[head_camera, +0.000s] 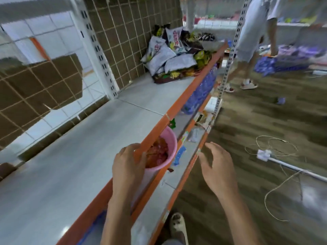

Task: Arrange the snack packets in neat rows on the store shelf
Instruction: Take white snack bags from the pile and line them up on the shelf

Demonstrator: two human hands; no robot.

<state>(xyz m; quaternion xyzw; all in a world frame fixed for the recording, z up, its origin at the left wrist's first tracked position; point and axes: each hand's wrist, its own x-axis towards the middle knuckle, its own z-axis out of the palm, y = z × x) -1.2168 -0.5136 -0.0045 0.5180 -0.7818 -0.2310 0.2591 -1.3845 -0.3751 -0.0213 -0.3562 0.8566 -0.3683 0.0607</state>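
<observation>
- The left hand is low in the view, at about 6 o'clock. Its fingers and thumb are curled on the near rim of a pink tub.
- The pink tub sits just under the top shelf, partly hidden by the shelf's orange edge. It has red things inside, too blurry to name.
- The right hand is at 3 o'clock from the left hand. Its fingers are spread apart and hold nothing. It hangs over the front edge of a lower shelf.
- A foot in a pale slipper stands on the floor, at 6 o'clock from the right hand.
- The snack packets lie in a messy heap at the far end of the top shelf, at 12 o'clock from the hands and well apart from them. Some are white, and some are dark with yellow.
- A blue see-through pack sits under the top shelf, below the heap.
- Another person stands on the floor at 2 o'clock.
- A thin string lies in loops on the floor at 3 o'clock.
</observation>
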